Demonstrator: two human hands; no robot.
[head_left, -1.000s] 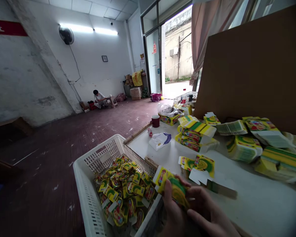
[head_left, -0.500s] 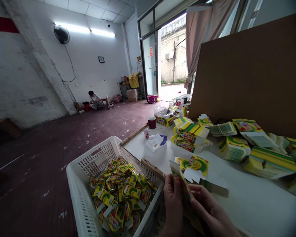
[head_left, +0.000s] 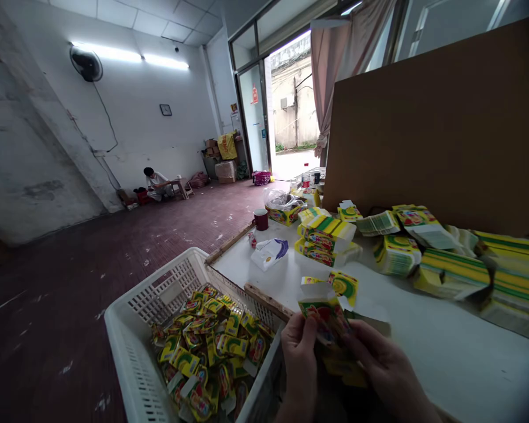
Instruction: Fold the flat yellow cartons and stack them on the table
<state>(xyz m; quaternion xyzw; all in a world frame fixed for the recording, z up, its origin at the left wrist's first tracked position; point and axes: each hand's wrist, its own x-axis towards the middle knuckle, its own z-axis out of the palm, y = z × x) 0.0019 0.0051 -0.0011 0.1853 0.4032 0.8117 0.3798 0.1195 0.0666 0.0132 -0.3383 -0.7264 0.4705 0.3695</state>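
A small yellow and green printed carton (head_left: 324, 314) with a raised white flap is held between my two hands near the table's front edge. My left hand (head_left: 298, 343) pinches its left side, thumb on the printed face. On the right side, the fingers of my right hand (head_left: 372, 349) close on the same carton. Below it are more yellow printed pieces (head_left: 346, 367), partly hidden and dark. Just beyond my hands, flat cartons (head_left: 344, 286) lie on the white table (head_left: 427, 329).
At left stands a white plastic basket (head_left: 127, 335) with many small yellow packs (head_left: 211, 341). Stacked cartons (head_left: 326, 235), a tissue pack (head_left: 270, 252) and a dark red mug (head_left: 261, 219) are on the table. A brown board (head_left: 436, 129) rises behind. A person (head_left: 157, 185) sits far off.
The carton has turned so its printed face shows more towards me, with its flap opened out. My hands have shifted slightly, and the camera view has swung a little to the right.
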